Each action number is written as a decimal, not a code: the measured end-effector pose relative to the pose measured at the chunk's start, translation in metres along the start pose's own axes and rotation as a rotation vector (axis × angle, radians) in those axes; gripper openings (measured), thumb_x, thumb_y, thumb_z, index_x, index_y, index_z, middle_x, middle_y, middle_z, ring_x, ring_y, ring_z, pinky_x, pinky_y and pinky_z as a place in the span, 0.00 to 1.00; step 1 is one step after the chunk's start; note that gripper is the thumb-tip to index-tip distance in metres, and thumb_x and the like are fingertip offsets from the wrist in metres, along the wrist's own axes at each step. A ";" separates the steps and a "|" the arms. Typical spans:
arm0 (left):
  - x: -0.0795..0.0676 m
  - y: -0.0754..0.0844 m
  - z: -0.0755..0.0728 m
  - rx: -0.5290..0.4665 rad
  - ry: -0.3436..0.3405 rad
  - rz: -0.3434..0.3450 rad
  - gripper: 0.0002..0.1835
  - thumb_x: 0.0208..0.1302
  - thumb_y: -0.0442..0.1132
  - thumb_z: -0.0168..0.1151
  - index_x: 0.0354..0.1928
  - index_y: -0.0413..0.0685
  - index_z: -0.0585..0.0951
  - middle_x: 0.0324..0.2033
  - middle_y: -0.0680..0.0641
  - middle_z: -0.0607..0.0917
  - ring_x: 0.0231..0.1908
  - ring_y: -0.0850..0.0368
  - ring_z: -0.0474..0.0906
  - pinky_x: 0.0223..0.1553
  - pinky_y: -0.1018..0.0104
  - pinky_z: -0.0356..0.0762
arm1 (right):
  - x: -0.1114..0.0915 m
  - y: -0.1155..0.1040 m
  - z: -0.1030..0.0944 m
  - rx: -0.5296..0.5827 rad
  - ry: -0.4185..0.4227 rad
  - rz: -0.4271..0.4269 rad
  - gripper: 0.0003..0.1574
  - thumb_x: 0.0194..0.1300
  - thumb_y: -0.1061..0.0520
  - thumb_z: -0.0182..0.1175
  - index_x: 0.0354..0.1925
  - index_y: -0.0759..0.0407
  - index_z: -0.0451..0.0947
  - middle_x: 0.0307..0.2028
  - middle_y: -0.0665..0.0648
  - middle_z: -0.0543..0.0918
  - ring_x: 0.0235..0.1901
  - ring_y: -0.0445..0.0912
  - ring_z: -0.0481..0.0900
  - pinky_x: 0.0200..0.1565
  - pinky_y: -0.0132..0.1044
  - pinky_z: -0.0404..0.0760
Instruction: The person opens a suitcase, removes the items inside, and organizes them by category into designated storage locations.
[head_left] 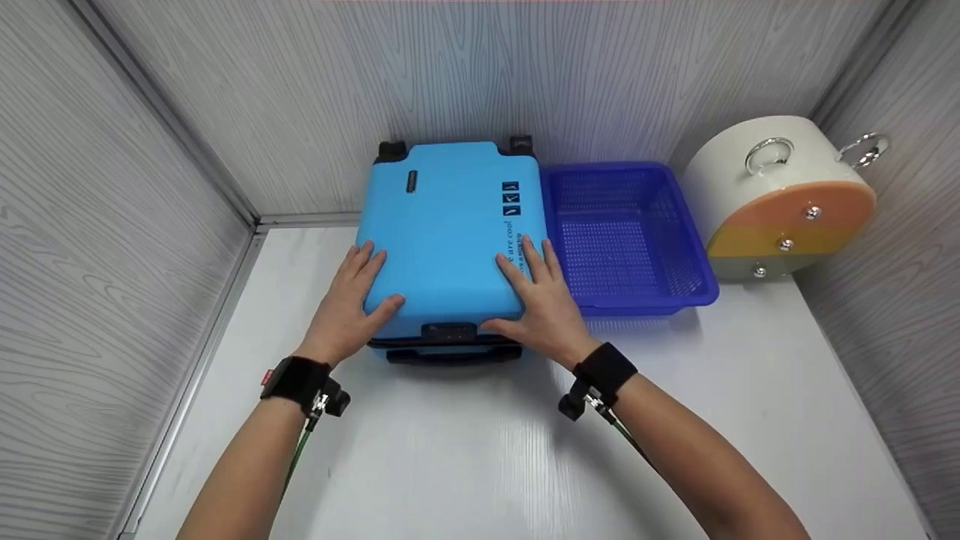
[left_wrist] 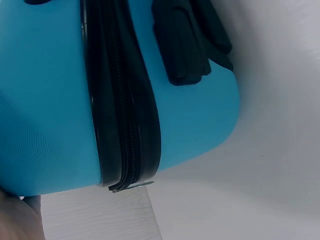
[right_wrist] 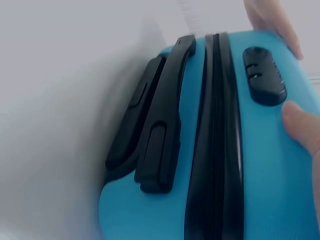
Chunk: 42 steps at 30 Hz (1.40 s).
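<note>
A bright blue hard-shell suitcase (head_left: 450,232) lies flat on the table, its wheels toward the back wall. My left hand (head_left: 346,304) rests on its near left corner, fingers along the side and thumb on top. On the near right part, my right hand (head_left: 547,307) lies with spread fingers over the printed lettering; its thumb is beside the black combination lock (right_wrist: 264,75). A black carry handle (right_wrist: 162,145) is on the front end, below the zipper (left_wrist: 125,110). The zipper runs shut where it shows. Part of the left hand's fingers is hidden in the left wrist view.
A blue plastic basket (head_left: 637,306) stands right beside the suitcase. Farther right is a white drum-shaped box (head_left: 739,161) with ring handles and an orange, yellow and green front. Wood-grain panels (head_left: 480,67) wall the white table (head_left: 465,457) on three sides.
</note>
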<state>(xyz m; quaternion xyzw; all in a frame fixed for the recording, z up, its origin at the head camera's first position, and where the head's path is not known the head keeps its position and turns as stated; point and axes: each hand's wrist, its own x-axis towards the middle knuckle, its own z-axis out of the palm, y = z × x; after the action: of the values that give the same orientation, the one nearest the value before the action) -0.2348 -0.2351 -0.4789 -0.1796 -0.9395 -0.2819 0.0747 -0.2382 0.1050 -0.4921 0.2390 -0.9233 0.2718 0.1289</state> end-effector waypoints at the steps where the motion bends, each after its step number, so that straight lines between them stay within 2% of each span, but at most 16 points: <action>1: -0.002 0.001 0.000 0.008 0.004 -0.002 0.45 0.73 0.65 0.55 0.82 0.51 0.54 0.81 0.49 0.48 0.80 0.49 0.35 0.75 0.40 0.45 | 0.000 0.001 0.000 -0.001 -0.001 -0.012 0.68 0.51 0.25 0.73 0.80 0.45 0.57 0.81 0.60 0.43 0.79 0.62 0.33 0.72 0.64 0.55; 6: -0.013 0.006 0.000 0.041 0.009 -0.002 0.45 0.74 0.65 0.54 0.81 0.48 0.54 0.81 0.47 0.49 0.80 0.46 0.37 0.75 0.41 0.46 | 0.000 0.005 -0.001 0.004 -0.004 -0.048 0.67 0.51 0.24 0.72 0.80 0.45 0.57 0.81 0.61 0.44 0.79 0.62 0.34 0.71 0.65 0.56; 11: -0.018 0.010 0.000 0.072 0.015 0.000 0.45 0.74 0.66 0.53 0.81 0.48 0.54 0.81 0.49 0.50 0.80 0.46 0.38 0.75 0.42 0.47 | -0.002 0.006 0.000 0.011 0.020 -0.071 0.66 0.52 0.25 0.72 0.80 0.45 0.58 0.81 0.61 0.45 0.79 0.63 0.36 0.71 0.65 0.57; 17: -0.026 0.012 0.001 0.074 0.007 -0.010 0.45 0.74 0.66 0.53 0.81 0.48 0.54 0.81 0.48 0.50 0.80 0.46 0.37 0.75 0.41 0.47 | -0.009 0.005 0.004 0.008 0.038 -0.100 0.66 0.52 0.25 0.73 0.80 0.45 0.59 0.81 0.61 0.47 0.79 0.64 0.36 0.70 0.66 0.57; 25: -0.039 0.020 0.005 0.127 0.071 0.004 0.46 0.73 0.65 0.54 0.80 0.44 0.57 0.80 0.45 0.54 0.79 0.42 0.42 0.75 0.44 0.47 | -0.011 0.012 0.001 0.024 0.070 -0.196 0.64 0.53 0.27 0.74 0.79 0.48 0.61 0.80 0.62 0.50 0.78 0.65 0.41 0.69 0.65 0.61; 29: -0.047 0.023 0.006 0.196 0.128 0.052 0.45 0.72 0.65 0.56 0.79 0.43 0.61 0.78 0.43 0.59 0.78 0.40 0.48 0.75 0.44 0.49 | -0.011 0.016 -0.004 0.052 0.055 -0.227 0.64 0.52 0.29 0.75 0.79 0.46 0.61 0.80 0.61 0.51 0.79 0.63 0.40 0.68 0.64 0.63; 34: -0.056 0.017 0.006 0.269 0.193 0.178 0.44 0.70 0.66 0.57 0.77 0.43 0.65 0.76 0.44 0.64 0.77 0.44 0.52 0.74 0.47 0.52 | -0.008 0.023 -0.007 0.089 0.007 -0.261 0.64 0.51 0.29 0.76 0.79 0.44 0.61 0.81 0.59 0.49 0.79 0.62 0.38 0.67 0.64 0.65; 39: -0.067 0.009 0.008 0.241 0.207 0.286 0.46 0.71 0.71 0.51 0.77 0.43 0.66 0.76 0.45 0.64 0.77 0.45 0.54 0.77 0.56 0.45 | 0.001 0.032 -0.010 0.112 -0.083 -0.302 0.64 0.52 0.28 0.75 0.79 0.41 0.60 0.81 0.56 0.47 0.79 0.61 0.38 0.66 0.65 0.65; 42: -0.068 0.006 0.009 0.228 0.199 0.332 0.47 0.70 0.73 0.48 0.77 0.44 0.66 0.76 0.46 0.65 0.77 0.45 0.55 0.77 0.58 0.45 | 0.008 0.038 -0.015 0.103 -0.137 -0.309 0.63 0.52 0.26 0.73 0.79 0.37 0.59 0.82 0.53 0.46 0.80 0.58 0.37 0.67 0.65 0.64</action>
<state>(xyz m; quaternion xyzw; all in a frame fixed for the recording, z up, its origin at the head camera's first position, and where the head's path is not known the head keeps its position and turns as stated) -0.1699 -0.2459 -0.4995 -0.2932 -0.9110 -0.1739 0.2321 -0.2627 0.1383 -0.4931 0.4022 -0.8671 0.2786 0.0933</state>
